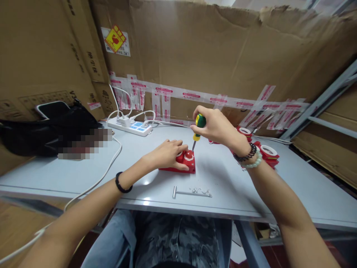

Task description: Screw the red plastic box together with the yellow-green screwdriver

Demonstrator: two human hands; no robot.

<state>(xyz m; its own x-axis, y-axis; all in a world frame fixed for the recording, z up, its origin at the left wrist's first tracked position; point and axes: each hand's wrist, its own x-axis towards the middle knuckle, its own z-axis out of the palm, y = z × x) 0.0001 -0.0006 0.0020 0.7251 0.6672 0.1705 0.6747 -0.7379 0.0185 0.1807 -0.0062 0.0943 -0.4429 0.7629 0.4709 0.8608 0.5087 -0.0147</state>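
Note:
A red plastic housing (pixel 189 156) with a round raised part lies on the grey table. My left hand (pixel 169 154) rests over its left part, fingers wrapped on the top and the thumb along the near side, pressing it to the tabletop. In my right hand (pixel 213 124) is a screwdriver (pixel 197 130) with a green and yellow handle. Its shaft slants down, and the tip meets the housing's far right corner. Whether a screw sits under the tip is too small to tell. Nearer to me lies a silver T-shaped tool (pixel 192 193) with thin clear shavings on it.
Several red parts with white rings (pixel 269 150) stand to the right, partly behind my right wrist. At the back left are a white power strip (pixel 131 125) with plugs and a cable, and a black bag (pixel 52 130) with a phone (pixel 52 109) on it. Cardboard (pixel 181 48) walls the far side.

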